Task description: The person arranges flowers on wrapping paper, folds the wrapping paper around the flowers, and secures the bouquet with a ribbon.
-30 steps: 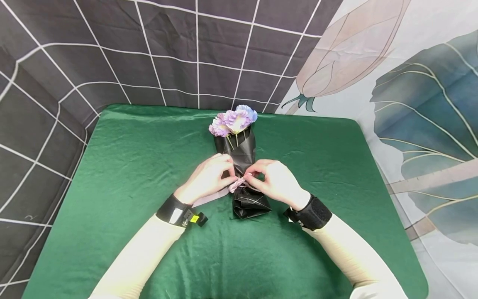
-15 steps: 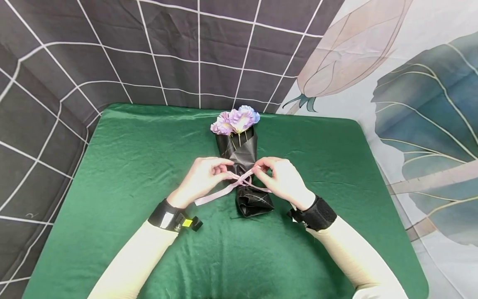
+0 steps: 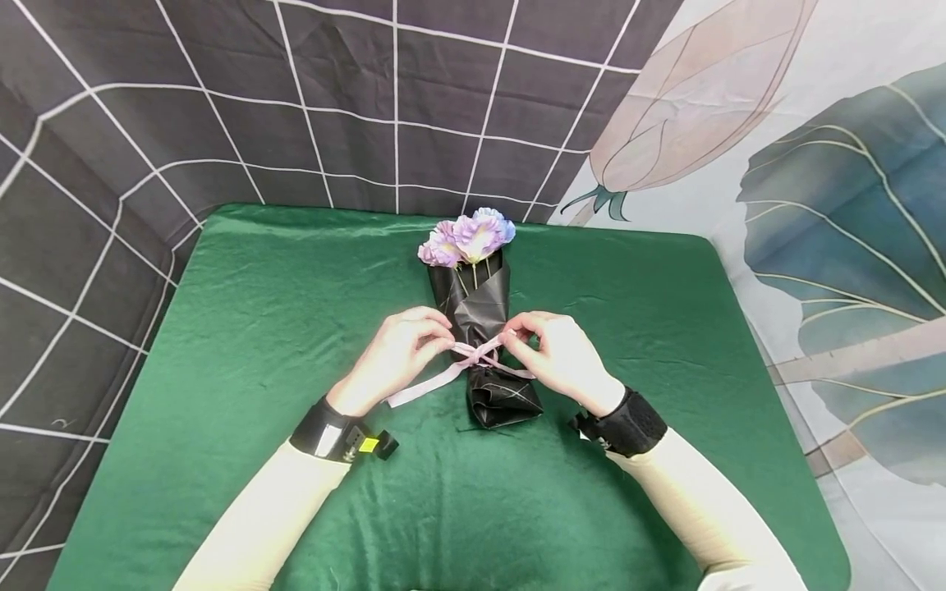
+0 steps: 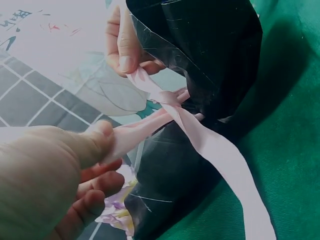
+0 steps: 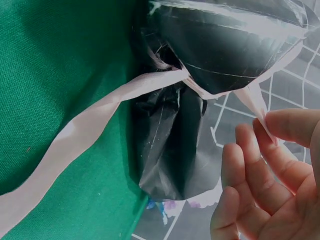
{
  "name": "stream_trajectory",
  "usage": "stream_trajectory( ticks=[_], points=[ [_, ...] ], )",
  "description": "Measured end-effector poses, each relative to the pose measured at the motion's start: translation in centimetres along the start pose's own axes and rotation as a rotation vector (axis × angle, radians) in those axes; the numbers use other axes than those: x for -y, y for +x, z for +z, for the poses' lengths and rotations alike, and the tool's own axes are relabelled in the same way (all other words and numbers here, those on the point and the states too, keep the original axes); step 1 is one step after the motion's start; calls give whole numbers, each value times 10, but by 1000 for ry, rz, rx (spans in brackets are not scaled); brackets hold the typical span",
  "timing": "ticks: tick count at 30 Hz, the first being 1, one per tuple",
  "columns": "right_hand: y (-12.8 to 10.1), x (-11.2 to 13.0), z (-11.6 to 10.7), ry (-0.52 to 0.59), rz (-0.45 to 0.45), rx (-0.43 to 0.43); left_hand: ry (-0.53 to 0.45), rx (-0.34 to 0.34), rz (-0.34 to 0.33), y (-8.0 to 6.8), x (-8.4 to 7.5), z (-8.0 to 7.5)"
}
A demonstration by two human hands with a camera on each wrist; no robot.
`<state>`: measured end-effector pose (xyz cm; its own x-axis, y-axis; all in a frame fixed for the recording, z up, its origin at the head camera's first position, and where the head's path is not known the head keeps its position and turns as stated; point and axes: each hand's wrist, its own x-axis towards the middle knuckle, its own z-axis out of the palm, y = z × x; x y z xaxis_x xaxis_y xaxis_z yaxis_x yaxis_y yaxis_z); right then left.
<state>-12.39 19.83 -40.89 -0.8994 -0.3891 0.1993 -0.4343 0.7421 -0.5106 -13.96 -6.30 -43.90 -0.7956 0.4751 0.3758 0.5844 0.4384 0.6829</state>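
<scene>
Head view: my left hand (image 3: 395,353) and right hand (image 3: 562,355) each pinch a loop of pink ribbon (image 3: 473,355) at the waist of the black-wrapped bouquet (image 3: 480,328) lying mid-table; best pull evenly outward, keeping the knot centred.

You will find no legible text, label, brand or number in any view. The marks on the backdrop cloth (image 4: 30,22) in your left wrist view are too blurred to read.
</scene>
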Motion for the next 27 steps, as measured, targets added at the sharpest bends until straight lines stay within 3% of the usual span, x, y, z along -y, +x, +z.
stream_trajectory(
  ticks=[10, 19, 27],
  points=[
    [-1, -4, 2, -3, 18, 6, -99, -19, -168, -8, 3, -1],
    [-5, -9, 4, 1, 68, -12, -80, -101, -242, -16, 8, -6],
    [-17, -17, 6, 21, 145, -36, -50, -113, -288, -29, 15, -8]
  ],
)
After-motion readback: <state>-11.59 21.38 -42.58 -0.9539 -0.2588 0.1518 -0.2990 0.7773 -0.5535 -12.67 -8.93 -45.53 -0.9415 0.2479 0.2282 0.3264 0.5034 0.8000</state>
